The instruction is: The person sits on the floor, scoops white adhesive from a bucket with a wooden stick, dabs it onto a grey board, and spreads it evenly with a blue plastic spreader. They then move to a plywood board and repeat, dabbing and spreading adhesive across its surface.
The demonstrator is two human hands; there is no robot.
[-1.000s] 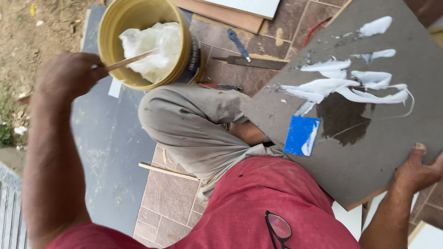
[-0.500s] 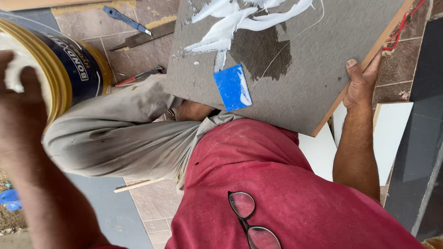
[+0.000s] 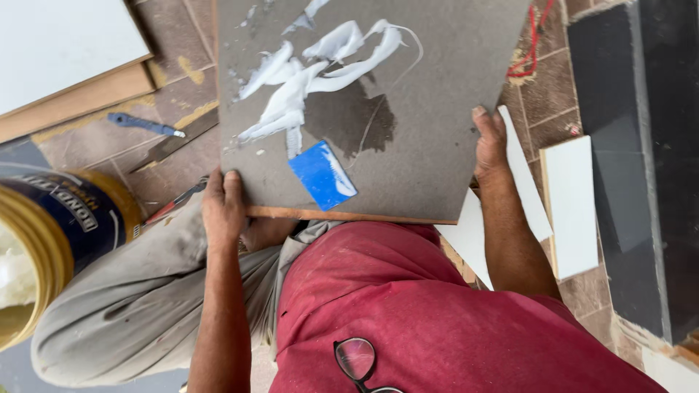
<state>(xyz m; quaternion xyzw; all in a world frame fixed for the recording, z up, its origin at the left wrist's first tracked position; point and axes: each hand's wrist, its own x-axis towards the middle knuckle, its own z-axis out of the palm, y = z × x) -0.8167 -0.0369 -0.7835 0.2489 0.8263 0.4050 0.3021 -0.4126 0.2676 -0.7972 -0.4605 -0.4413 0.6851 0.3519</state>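
A large grey tile (image 3: 437, 109) rests tilted over my lap, its back smeared with blobs of white adhesive (image 3: 306, 80) beside a dark wet patch. A small blue plastic spreader (image 3: 322, 175) lies on the tile near its close edge. My left hand (image 3: 222, 207) grips the tile's near edge at the left corner, fingers over the top. My right hand (image 3: 491, 142) holds the tile's right edge. Both arms reach up from my red shirt.
A yellow bucket (image 3: 65, 218) with a dark blue label and white paste stands at the left by my grey trouser leg. A blue-handled tool (image 3: 142, 124) lies on the brown paving. White boards (image 3: 65, 44) sit upper left, white tile pieces (image 3: 571, 204) and a dark slab (image 3: 641, 145) at right.
My left hand has left the stick in the bucket and come over to grip the tile's near edge. The view has swung right, with the bucket now at the far left.
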